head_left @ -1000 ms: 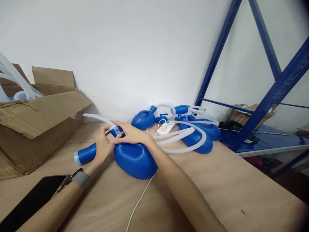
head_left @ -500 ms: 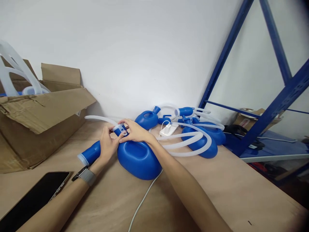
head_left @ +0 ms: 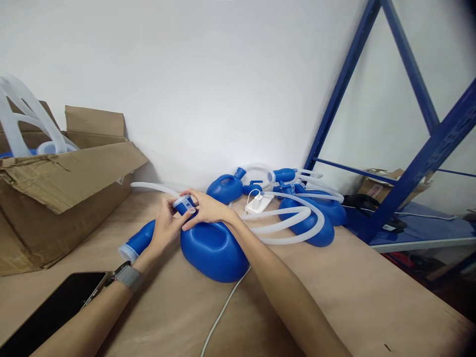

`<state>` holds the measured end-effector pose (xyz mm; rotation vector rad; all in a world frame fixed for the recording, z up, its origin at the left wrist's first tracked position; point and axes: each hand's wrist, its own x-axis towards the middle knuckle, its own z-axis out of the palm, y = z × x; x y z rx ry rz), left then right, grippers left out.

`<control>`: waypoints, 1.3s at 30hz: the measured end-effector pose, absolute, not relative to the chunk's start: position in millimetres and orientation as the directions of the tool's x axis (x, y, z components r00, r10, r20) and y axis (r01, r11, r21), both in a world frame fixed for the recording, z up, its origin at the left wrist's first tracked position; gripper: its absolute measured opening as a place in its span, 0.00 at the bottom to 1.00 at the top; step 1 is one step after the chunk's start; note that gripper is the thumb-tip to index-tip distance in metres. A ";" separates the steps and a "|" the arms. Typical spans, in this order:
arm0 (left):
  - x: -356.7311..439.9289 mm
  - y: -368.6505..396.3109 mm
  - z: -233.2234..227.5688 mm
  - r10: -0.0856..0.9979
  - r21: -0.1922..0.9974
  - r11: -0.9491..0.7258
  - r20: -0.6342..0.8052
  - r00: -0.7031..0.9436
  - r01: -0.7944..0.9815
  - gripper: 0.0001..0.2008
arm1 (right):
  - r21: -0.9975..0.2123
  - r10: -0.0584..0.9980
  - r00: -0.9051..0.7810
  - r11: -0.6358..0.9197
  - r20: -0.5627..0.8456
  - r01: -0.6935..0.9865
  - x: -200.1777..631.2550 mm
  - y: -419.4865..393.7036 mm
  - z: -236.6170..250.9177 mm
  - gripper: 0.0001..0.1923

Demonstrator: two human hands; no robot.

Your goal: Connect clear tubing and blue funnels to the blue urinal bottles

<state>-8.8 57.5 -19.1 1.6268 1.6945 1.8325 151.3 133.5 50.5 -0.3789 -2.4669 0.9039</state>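
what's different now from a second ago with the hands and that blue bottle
Little. Both hands keep their grip at the neck of the blue bottle: the left hand under it, the right hand on top, fingers shifted slightly around the clear collar. The bottle, the tube, the blue cylinder, the phone and the box stayed put.

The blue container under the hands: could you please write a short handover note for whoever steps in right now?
Left hand: fingers closed on the blue neck fitting where the clear tube meets it.
Right hand: fingers pinched on the same fitting, palm over the blue container on the table.
A loose blue sleeve lies left of it.
Done: more tubed containers lie piled by the wall.
Left: whether the fitting is seated cannot be told; check it. The cardboard box holds more tubing.
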 end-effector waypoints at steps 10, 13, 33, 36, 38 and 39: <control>-7.7 56.9 -11.5 0.748 0.833 -0.346 0.523 -0.408 0.432 0.27 | -0.635 0.449 -0.801 0.764 0.395 0.116 145.6 137.8 48.4 0.37; -7.8 58.8 -9.4 0.783 0.858 -0.342 0.486 -0.389 0.384 0.29 | -0.734 0.463 -0.812 0.677 0.356 0.064 149.6 136.0 46.5 0.40; -15.9 50.3 47.2 0.898 0.736 -0.138 0.376 -0.230 0.663 0.30 | -0.950 0.430 -0.870 0.289 0.240 -0.119 162.5 143.2 38.6 0.41; -15.0 47.1 51.0 0.892 0.682 -0.124 0.395 -0.220 0.720 0.30 | -0.963 0.458 -0.855 0.219 0.243 -0.156 164.6 145.6 36.0 0.36; -13.9 45.7 52.3 0.890 0.649 -0.114 0.403 -0.213 0.752 0.29 | -0.967 0.475 -0.848 0.203 0.235 -0.154 164.3 147.1 34.6 0.35; -13.3 45.3 52.5 0.890 0.635 -0.112 0.407 -0.207 0.765 0.29 | -0.969 0.477 -0.849 0.198 0.229 -0.149 163.9 147.7 34.3 0.35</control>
